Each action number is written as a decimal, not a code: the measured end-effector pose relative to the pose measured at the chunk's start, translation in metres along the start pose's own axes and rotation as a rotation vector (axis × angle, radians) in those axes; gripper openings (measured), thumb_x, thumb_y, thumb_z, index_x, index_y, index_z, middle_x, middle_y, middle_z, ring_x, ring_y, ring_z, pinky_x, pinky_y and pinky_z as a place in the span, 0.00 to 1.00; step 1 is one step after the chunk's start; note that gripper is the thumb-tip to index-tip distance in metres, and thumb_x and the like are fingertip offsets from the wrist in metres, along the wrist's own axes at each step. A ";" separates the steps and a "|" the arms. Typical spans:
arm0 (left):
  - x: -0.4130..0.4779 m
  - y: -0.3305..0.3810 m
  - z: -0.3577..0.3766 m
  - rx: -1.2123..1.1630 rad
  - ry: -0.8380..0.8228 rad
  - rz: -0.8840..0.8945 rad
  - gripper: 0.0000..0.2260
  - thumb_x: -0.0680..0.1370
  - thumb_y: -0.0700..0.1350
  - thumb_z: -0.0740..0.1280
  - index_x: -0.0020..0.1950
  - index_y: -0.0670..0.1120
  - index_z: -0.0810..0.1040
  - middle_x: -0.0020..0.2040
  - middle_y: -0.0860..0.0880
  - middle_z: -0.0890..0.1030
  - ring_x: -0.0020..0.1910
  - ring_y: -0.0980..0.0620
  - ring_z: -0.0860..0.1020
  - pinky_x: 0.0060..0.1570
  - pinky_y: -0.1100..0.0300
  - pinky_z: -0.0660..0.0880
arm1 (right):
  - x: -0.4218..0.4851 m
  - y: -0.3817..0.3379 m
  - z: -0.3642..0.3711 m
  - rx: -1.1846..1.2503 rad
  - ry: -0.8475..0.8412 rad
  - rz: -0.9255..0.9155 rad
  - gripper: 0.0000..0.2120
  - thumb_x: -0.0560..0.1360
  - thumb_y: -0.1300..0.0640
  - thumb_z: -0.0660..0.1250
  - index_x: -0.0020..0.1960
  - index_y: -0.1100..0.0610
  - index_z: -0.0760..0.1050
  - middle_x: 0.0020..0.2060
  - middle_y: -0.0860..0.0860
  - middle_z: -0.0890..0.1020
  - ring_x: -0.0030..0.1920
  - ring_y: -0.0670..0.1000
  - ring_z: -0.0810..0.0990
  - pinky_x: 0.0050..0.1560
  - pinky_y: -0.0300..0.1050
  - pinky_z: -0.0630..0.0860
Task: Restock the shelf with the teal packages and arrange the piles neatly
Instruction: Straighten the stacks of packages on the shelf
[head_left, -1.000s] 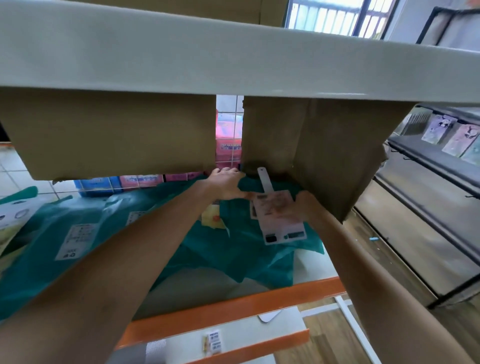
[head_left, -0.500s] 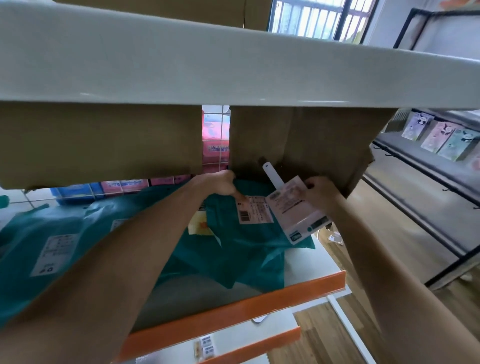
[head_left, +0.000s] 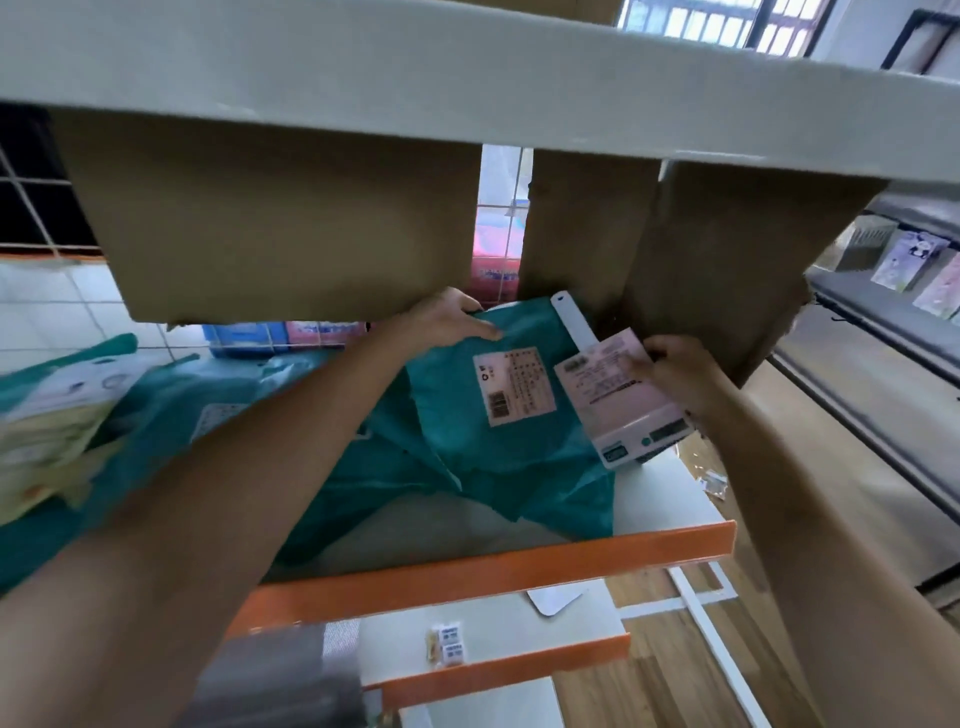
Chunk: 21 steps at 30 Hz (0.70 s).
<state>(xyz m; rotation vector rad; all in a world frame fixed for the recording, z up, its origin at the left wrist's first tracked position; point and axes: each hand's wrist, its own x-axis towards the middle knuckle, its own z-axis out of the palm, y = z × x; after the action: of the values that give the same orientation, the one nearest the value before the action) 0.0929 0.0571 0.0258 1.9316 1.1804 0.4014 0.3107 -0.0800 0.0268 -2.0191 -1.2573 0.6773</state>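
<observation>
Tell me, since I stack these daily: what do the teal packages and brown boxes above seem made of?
Soft teal packages: probably thin plastic film, low sheen; it creases limply. Big brown boxes: likely matte cardboard; flat dull faces, ragged lower edge.

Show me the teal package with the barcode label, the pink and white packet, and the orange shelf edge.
teal package (head_left: 498, 447), head view, bare film below its label.
pink and white packet (head_left: 618, 400), head view, middle of its printed face.
orange shelf edge (head_left: 519, 571), head view, middle of the front strip.
</observation>
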 end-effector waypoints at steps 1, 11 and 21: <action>-0.009 -0.002 -0.006 -0.016 -0.014 -0.012 0.14 0.73 0.48 0.71 0.54 0.42 0.79 0.49 0.42 0.82 0.46 0.46 0.80 0.52 0.50 0.77 | -0.003 -0.001 0.003 0.014 -0.006 -0.024 0.05 0.77 0.56 0.65 0.43 0.51 0.73 0.40 0.54 0.82 0.38 0.54 0.80 0.41 0.50 0.77; -0.091 -0.042 -0.056 -0.028 0.068 0.037 0.12 0.75 0.37 0.68 0.58 0.42 0.75 0.47 0.50 0.78 0.40 0.58 0.76 0.36 0.69 0.74 | -0.034 -0.038 0.029 0.058 -0.095 -0.236 0.05 0.78 0.56 0.63 0.52 0.55 0.76 0.41 0.51 0.83 0.30 0.45 0.80 0.33 0.39 0.73; -0.176 -0.081 -0.110 0.131 0.132 0.038 0.09 0.77 0.38 0.66 0.57 0.40 0.77 0.48 0.48 0.79 0.37 0.60 0.76 0.34 0.74 0.71 | -0.067 -0.109 0.064 -0.148 -0.180 -0.420 0.04 0.77 0.58 0.64 0.45 0.49 0.73 0.37 0.46 0.79 0.26 0.43 0.79 0.22 0.30 0.70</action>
<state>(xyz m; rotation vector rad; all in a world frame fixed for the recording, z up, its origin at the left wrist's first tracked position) -0.1133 -0.0212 0.0553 2.0690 1.2835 0.4893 0.1759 -0.0889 0.0734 -1.7495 -1.8161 0.5825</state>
